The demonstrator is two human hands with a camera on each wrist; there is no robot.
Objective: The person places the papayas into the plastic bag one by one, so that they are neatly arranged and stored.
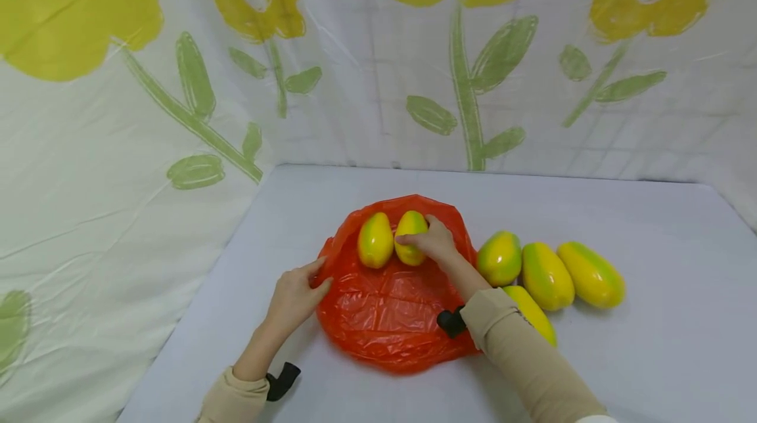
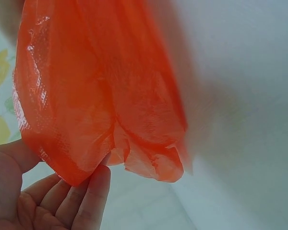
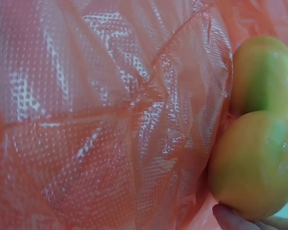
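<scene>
Now, the right hand (image 1: 435, 240) is half-closed, thumb and fingers curled around a yellow-green papaya (image 1: 409, 226) inside the red plastic bag (image 1: 384, 308), beside a second papaya (image 1: 375, 241); the left hand (image 1: 296, 298), loosely curved, pinches the bag's rim.

Two yellow-green fruits (image 1: 375, 241) inside red bag (image 1: 387, 308)

At the hands (image 1: 298, 297), the bag (image 1: 384, 305) is thin, shiny, dimpled plastic and the fruits (image 1: 375, 241) look smooth, glossy. Behind the hands, sleeves (image 1: 529, 354) are matt cloth; the worktop (image 1: 680, 344) looks matt.
</scene>
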